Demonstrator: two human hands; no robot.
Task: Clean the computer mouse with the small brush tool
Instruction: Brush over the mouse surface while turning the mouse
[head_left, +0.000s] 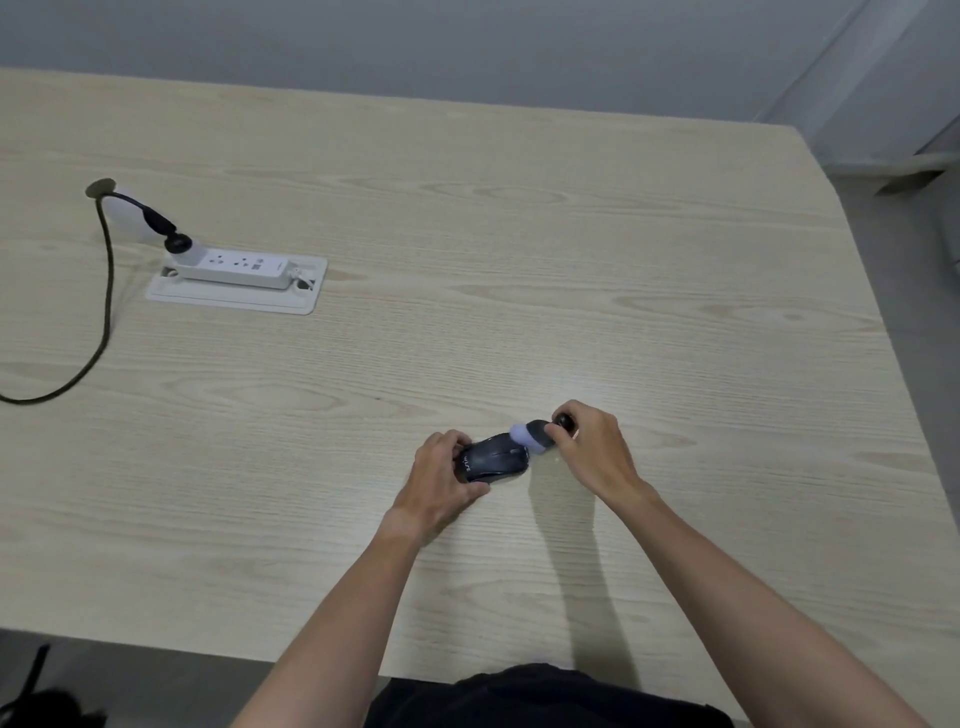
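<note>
Mouse (493, 458) lies on the worktop (519, 260), long axis left-right, nose pointing right toward the brush (530, 435). Left hand (441, 480) clamps its rear; right hand (592, 447) grips the brush handle, bristles touching the nose's far edge. Bristle contact is blurred; the handle is mostly hidden in the fingers.

- Light: even, soft, moderately bright.
- Glare: faint pale patch on the light wood-grain table (519, 234).
- Shadows: soft, beneath both forearms.
- Distortion: wide-angle bowing at edges.
- Sharpness: slightly soft.
</note>
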